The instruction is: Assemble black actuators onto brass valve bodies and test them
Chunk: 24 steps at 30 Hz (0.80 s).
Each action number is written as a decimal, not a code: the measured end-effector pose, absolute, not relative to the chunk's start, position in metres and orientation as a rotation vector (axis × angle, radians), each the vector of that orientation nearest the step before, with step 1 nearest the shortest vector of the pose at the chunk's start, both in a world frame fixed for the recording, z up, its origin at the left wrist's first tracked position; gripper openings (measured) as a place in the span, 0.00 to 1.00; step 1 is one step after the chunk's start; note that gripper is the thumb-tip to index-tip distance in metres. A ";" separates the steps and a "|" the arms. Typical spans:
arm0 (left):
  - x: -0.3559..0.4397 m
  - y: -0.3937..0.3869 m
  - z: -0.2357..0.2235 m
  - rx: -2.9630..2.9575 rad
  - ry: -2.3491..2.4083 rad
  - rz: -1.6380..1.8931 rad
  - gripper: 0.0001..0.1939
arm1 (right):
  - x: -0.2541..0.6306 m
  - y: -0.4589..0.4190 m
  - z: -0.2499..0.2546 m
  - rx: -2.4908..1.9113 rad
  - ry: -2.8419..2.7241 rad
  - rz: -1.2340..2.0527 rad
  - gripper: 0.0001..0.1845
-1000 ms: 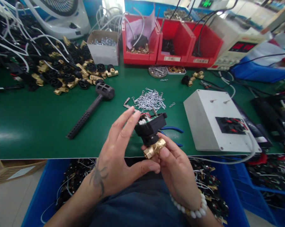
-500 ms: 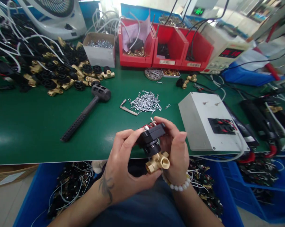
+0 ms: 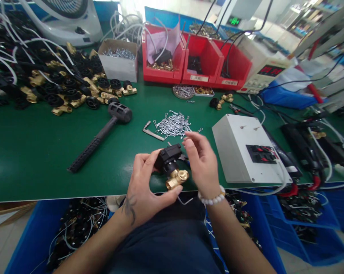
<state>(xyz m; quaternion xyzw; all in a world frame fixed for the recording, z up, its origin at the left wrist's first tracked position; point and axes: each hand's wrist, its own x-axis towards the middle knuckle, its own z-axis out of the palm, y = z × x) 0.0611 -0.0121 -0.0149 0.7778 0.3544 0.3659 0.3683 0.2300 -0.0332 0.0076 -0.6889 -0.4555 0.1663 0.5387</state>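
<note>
My left hand [image 3: 143,182] is wrapped round a brass valve [image 3: 176,179] topped by a black actuator box [image 3: 169,155]. The thumb presses beneath the brass body, and the fingers lie along the box's left side. A thin pale wire [image 3: 186,201] hangs below the valve. Just right of it, apart from the box, my right hand [image 3: 202,163] is raised with fingers curved and thumb apart; I see nothing held in it. Its fingertips are close to a loose pile of silvery R-clips [image 3: 173,124]. An L-shaped metal tool [image 3: 153,133] lies left of the pile.
A black mallet [image 3: 103,135] lies to the left, before heaped brass-and-black valve parts [image 3: 72,89]. A grey switch box [image 3: 231,148] stands to the right. Red bins [image 3: 199,78], a carton of metal pins [image 3: 117,68] and a power supply [image 3: 263,74] line the back. Blue crates [image 3: 26,236] sit below the table edge.
My right hand has let go of the valve and moved up towards the R-clips. My left hand keeps the valve, which has shifted slightly left and up.
</note>
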 end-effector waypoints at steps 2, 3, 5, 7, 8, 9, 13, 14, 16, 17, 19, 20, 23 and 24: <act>0.061 -0.005 -0.025 1.938 0.903 0.965 0.37 | 0.261 -0.020 0.011 -1.855 -1.169 0.145 0.14; 0.061 -0.003 -0.029 1.909 0.894 0.977 0.37 | 0.276 -0.013 0.012 -2.001 -1.198 0.066 0.15; 0.061 0.000 -0.033 1.869 0.876 0.989 0.37 | 0.299 0.000 0.012 -2.284 -1.236 0.014 0.17; 0.061 0.000 -0.035 1.859 0.861 0.991 0.37 | 0.312 0.011 0.007 -2.436 -1.252 0.059 0.17; 0.060 0.000 -0.035 1.857 0.853 0.990 0.37 | 0.316 0.015 0.004 -2.474 -1.257 0.090 0.15; 0.060 0.000 -0.034 1.853 0.844 0.987 0.37 | 0.318 0.018 0.000 -2.497 -1.260 0.116 0.13; 0.059 0.002 -0.034 1.832 0.825 0.969 0.37 | 0.320 0.019 -0.007 -2.547 -1.313 0.201 0.06; 0.059 0.003 -0.033 1.829 0.824 0.970 0.37 | 0.319 0.016 -0.006 -2.537 -1.337 0.222 0.06; 0.059 0.003 -0.033 1.829 0.825 0.969 0.37 | 0.315 0.009 -0.002 -2.496 -1.379 0.253 0.07; 0.059 0.003 -0.032 1.833 0.827 0.967 0.37 | 0.312 0.004 0.001 -2.467 -1.389 0.259 0.06; 0.059 0.003 -0.031 1.844 0.828 0.961 0.36 | 0.305 -0.003 0.006 -2.395 -1.388 0.251 0.04; 0.059 0.002 -0.030 1.849 0.831 0.959 0.36 | 0.301 -0.005 0.008 -2.352 -1.382 0.245 0.05; 0.059 0.002 -0.030 1.863 0.839 0.952 0.37 | 0.295 -0.001 0.010 -2.204 -1.391 0.267 0.10; 0.059 0.002 -0.030 1.868 0.840 0.952 0.37 | 0.295 0.003 0.009 -2.161 -1.396 0.283 0.11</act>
